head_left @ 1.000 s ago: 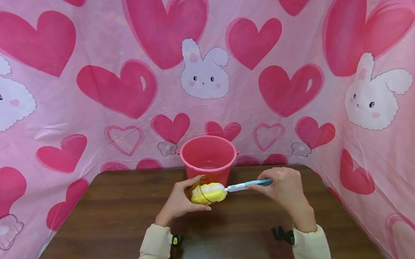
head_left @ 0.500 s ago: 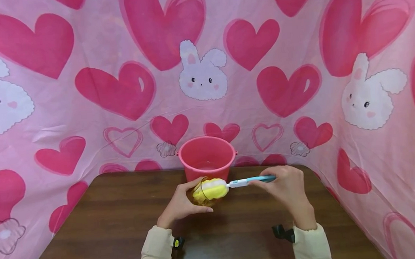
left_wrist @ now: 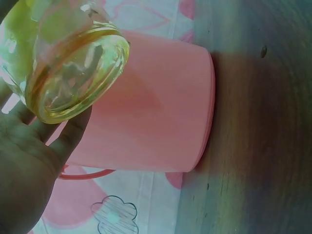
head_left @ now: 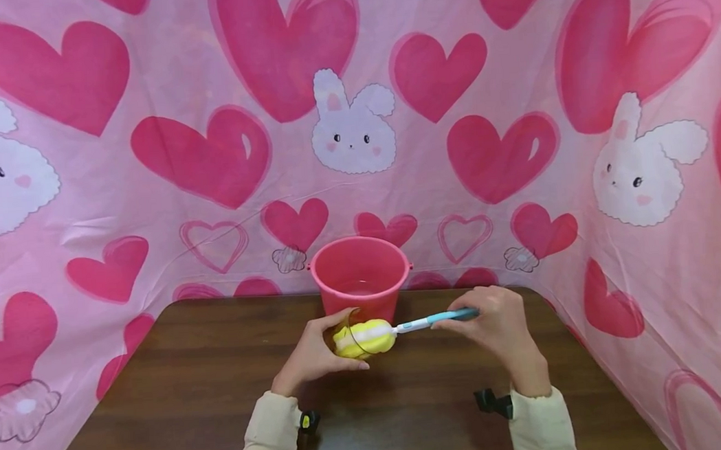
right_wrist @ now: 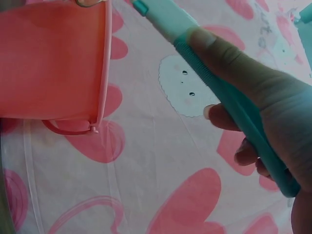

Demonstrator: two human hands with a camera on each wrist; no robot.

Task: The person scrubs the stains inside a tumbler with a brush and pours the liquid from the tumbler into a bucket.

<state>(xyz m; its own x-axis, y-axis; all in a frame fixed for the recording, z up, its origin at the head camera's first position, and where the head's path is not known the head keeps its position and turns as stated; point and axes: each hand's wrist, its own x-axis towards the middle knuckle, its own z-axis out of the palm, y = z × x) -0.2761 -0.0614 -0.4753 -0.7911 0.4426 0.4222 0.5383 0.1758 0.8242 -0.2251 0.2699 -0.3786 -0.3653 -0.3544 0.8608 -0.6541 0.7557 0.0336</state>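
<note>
Likely scrubbing inside the cup [left_wrist: 78, 73] | left hand [head_left: 312, 350] is gripping it in front of the bucket [left_wrist: 156, 102] | right hand [head_left: 499, 323] is gripping the brush [head_left: 413, 325] | next probably needs twisting the brush deeper

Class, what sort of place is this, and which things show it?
Probably a small curtained-off work spot: a pink, heart-printed cloth hangs behind and beside a brown table, with a bucket near the table's far edge.

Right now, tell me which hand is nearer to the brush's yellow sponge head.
Left. The left hand holds the amber cup that the sponge head sits partly inside; the right hand is farther off, to the sponge head's right, gripping the brush handle.
</note>
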